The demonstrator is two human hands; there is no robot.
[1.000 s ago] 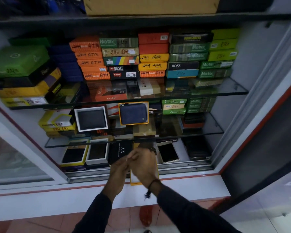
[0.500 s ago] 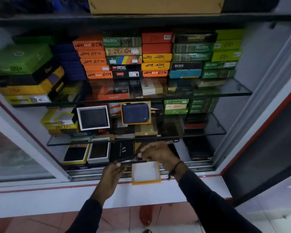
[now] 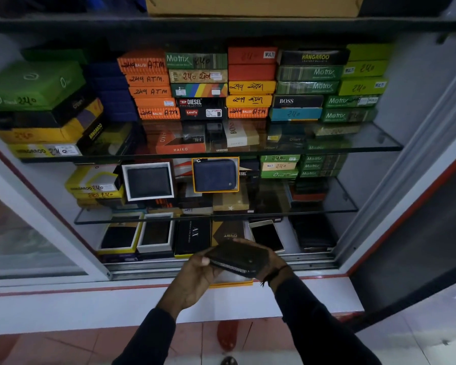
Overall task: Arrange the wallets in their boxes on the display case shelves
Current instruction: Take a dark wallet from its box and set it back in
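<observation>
A dark zip-around wallet (image 3: 237,256) is held flat between both hands in front of the bottom shelf. My left hand (image 3: 195,277) grips its left end, thumb on top. My right hand (image 3: 270,262) wraps its right end from behind. Under the wallet, an open orange-edged box (image 3: 232,283) rests on the white sill, mostly hidden by the hands. A blue zip wallet in an orange-edged box (image 3: 216,175) stands upright on the middle glass shelf, beside a black wallet in a white box (image 3: 148,181).
Stacks of coloured wallet boxes (image 3: 198,83) fill the top glass shelf (image 3: 374,148). On the case floor sit two open boxes with dark wallets (image 3: 136,234), a black AX box (image 3: 193,237) and a phone (image 3: 267,235). The white sill (image 3: 90,304) runs along the front, sliding-door track behind it.
The wallet has been lifted from above the open box and turned flat between both hands. The hands came closer together, and they hide most of the box, which showed its white inside before.
</observation>
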